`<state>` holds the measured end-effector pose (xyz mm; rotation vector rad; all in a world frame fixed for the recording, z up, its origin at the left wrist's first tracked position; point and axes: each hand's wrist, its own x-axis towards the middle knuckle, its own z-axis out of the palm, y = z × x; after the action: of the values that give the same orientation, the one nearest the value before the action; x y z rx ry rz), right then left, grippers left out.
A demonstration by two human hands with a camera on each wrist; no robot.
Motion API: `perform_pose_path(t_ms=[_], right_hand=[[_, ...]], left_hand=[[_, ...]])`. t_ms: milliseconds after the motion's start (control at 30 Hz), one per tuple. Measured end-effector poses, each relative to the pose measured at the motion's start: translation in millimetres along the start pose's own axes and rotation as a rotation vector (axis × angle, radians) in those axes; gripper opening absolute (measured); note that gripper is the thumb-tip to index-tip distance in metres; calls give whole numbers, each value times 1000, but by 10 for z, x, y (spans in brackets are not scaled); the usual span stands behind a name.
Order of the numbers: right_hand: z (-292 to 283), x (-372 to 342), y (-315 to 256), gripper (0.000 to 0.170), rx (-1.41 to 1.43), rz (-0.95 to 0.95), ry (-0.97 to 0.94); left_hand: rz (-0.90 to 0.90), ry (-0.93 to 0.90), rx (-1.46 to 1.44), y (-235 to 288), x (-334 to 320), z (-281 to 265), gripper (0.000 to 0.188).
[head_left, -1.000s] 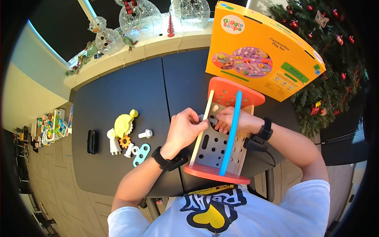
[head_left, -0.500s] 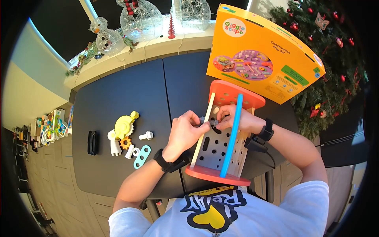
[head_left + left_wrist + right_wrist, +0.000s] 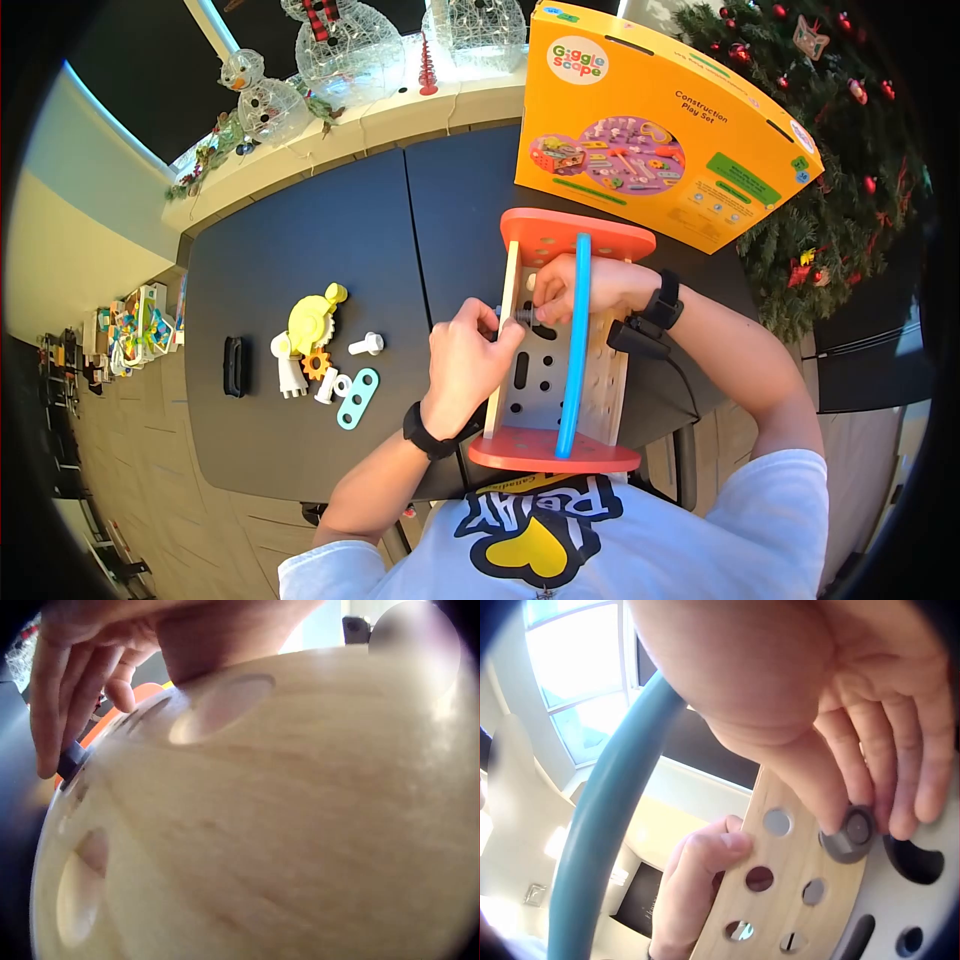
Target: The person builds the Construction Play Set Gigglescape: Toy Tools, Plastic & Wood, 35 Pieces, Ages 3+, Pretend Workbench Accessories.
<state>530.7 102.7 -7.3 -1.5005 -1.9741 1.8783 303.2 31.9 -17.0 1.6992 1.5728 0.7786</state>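
Observation:
A toy toolbox has red end pieces point(image 3: 555, 452), a blue bar point(image 3: 575, 350) and a wooden side panel point(image 3: 787, 859) with round holes. The left hand point(image 3: 465, 365) is outside that panel, thumb and fingers pinching the grey bolt's head point(image 3: 73, 761). Reaching inside under the bar, the right hand point(image 3: 595, 288) pinches a grey nut point(image 3: 847, 838) at the bolt's end, against or close to the panel. In the right wrist view the left hand point(image 3: 694, 881) shows behind the panel. How tightly the nut sits cannot be told.
Left on the dark table point(image 3: 300, 220) lie a yellow toy piece point(image 3: 310, 322), an orange gear point(image 3: 316, 363), white bolts point(image 3: 367, 344), a teal strip point(image 3: 357, 398) and a black case point(image 3: 235, 366). A yellow box point(image 3: 640, 120) stands behind the toolbox.
The toolbox has shifted slightly left and turned a little, its far end moving most. Both hands have stayed at the bolt; the right hand sits slightly higher and further left in view.

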Motion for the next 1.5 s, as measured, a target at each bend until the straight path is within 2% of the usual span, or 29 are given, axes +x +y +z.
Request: perform_pose_path(t_ms=[100, 233, 467, 533, 633, 733, 833, 933, 1033, 1133, 1233, 1333, 1433, 1500], right_hand=[[-53, 40, -68, 36, -128, -28, -25], [-82, 52, -35, 38, -90, -47, -61], [-26, 48, -38, 20, -353, -125, 34], [15, 17, -74, 20, -355, -105, 32], [84, -122, -186, 21, -114, -47, 66], [77, -47, 17, 21, -190, -219, 75], [101, -29, 68, 23, -254, -210, 88], [96, -63, -29, 26, -321, -110, 22], [158, -64, -9, 29, -363, -19, 62], [162, -135, 18, 35, -507, -233, 125], [155, -325, -148, 38, -395, -166, 78], [229, -329, -68, 39, -544, -250, 162], [324, -375, -114, 37, -525, -153, 232], [327, -322, -11, 38, -445, -180, 275]], left_hand=[[1, 23, 11, -10, -56, 32, 29], [-21, 17, -72, -29, -85, 18, 34], [-24, -62, -96, -101, -78, -25, 32], [-4, -38, -102, -105, -80, -10, 35], [37, -11, -87, -127, -81, 24, 36], [66, 1, -72, -127, -81, 32, 36], [51, -31, -29, -71, -76, -2, 33], [70, -17, -35, -93, -72, 13, 33], [93, -2, -39, -98, -74, 14, 35], [102, -8, -40, -111, -73, 22, 35], [112, -7, -38, -107, -70, 25, 35], [111, -15, -34, -99, -75, 28, 35], [86, -47, -4, -50, -75, 5, 32], [78, -58, 14, -37, -79, 1, 31]])
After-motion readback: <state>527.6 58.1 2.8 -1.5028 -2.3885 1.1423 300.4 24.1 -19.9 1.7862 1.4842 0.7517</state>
